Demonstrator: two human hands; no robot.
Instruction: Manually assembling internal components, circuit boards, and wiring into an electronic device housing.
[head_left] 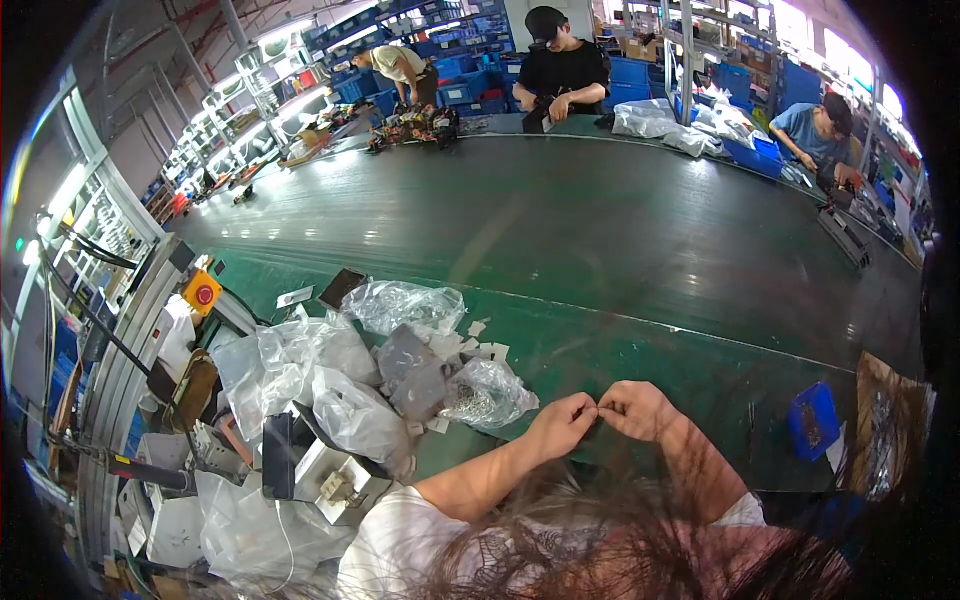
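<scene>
My left hand (562, 424) and my right hand (636, 410) meet fingertip to fingertip over the near edge of the green work surface (540, 350). Both are closed in a pinch. Whatever sits between the fingertips is too small to make out. Just left of my left hand lies a clear plastic bag (488, 394) with many small pieces in it. Beside that bag are a grey plastic bag (412, 372) and scattered white paper scraps (470, 346).
Several clear bags (350, 405), a phone (279, 456) and a white box (345, 484) crowd the left. A red stop button (205, 295) is on the frame. A blue bin (814, 420) stands right. A dark conveyor belt (520, 220) runs across; several people work beyond it.
</scene>
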